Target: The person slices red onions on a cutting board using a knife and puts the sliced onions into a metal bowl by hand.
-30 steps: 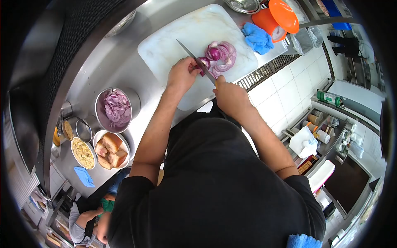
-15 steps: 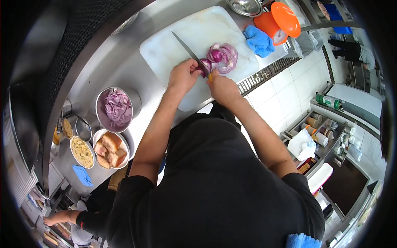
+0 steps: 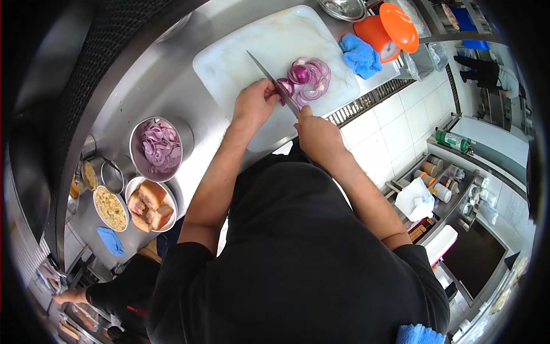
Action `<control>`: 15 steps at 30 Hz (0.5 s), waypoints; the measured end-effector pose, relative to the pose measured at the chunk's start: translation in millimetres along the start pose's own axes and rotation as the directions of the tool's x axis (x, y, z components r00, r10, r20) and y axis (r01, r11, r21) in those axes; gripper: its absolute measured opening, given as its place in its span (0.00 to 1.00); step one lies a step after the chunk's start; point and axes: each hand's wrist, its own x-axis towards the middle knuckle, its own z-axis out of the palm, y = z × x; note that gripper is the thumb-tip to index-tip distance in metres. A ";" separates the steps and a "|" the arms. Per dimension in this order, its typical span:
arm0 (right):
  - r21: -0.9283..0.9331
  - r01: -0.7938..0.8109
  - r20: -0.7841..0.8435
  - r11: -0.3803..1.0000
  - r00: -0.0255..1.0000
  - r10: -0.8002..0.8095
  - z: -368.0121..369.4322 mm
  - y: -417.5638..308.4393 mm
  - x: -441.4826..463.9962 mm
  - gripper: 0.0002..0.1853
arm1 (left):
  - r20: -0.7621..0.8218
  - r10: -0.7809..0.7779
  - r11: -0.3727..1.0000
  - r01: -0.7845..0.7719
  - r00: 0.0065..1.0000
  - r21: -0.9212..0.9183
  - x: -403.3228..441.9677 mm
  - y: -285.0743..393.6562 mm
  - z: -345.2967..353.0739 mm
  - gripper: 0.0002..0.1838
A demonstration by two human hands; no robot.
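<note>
A white cutting board (image 3: 229,49) lies on the steel counter. My right hand (image 3: 319,135) is wrapped around the yellow handle of a kitchen knife (image 3: 263,68), its long blade pointing away to the upper left. With curled fingers, my left hand (image 3: 255,105) holds a red onion piece (image 3: 281,101) against the blade's left side; the fingers hide most of it. Just right of the blade sits a cut red onion portion (image 3: 285,86). Beyond it, thin red onion rings (image 3: 318,85) are heaped, with a small purple onion piece (image 3: 299,74) on them.
Left on the counter stand a steel container of sliced onion (image 3: 160,146), a dish of meat chunks (image 3: 150,205) and a dish of yellowish mix (image 3: 111,208). A blue cloth (image 3: 360,55) and orange scale (image 3: 370,32) stand right. Another person's arm (image 3: 109,295) shows lower left.
My right hand has drawn the knife back toward me and slightly right. The left hand has barely moved. The other person's arm at the lower left has shifted.
</note>
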 end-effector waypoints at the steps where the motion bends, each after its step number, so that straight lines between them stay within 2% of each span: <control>1: -0.013 -0.013 0.025 1.000 1.000 0.013 -0.4 -1.2 2.2 0.17 | -0.002 0.004 1.000 -0.004 1.000 0.001 0.7 -1.0 0.6 0.11; 9: 0.060 -0.025 -0.077 0.998 0.997 0.030 41.5 4.4 38.6 0.17 | 0.009 -0.023 1.000 0.023 1.000 0.008 1.4 1.4 -1.9 0.12; 15: 0.057 0.032 -0.053 0.998 0.998 -0.029 10.1 7.6 36.1 0.17 | 0.032 -0.031 0.999 0.030 0.999 0.029 0.9 -1.1 -1.7 0.12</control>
